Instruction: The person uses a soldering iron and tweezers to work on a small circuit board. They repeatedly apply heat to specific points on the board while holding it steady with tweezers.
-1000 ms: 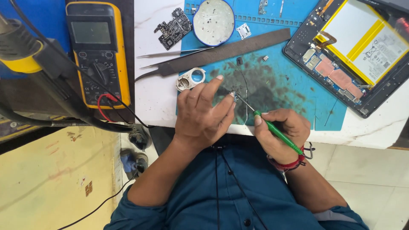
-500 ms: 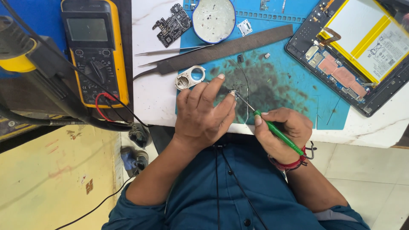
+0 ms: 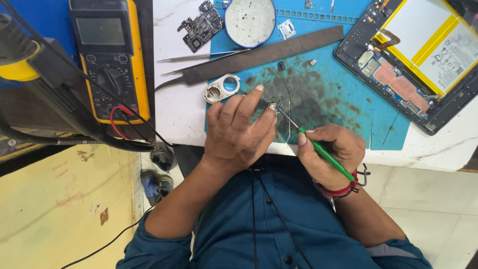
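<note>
One view only, from the head, looking almost straight down and close over the near edge of the table. The person's own chest and forearms fill the bottom of the frame; the left hand and right hand sit dead centre. Far across, the blue mat runs off the top; at left, floor.
</note>
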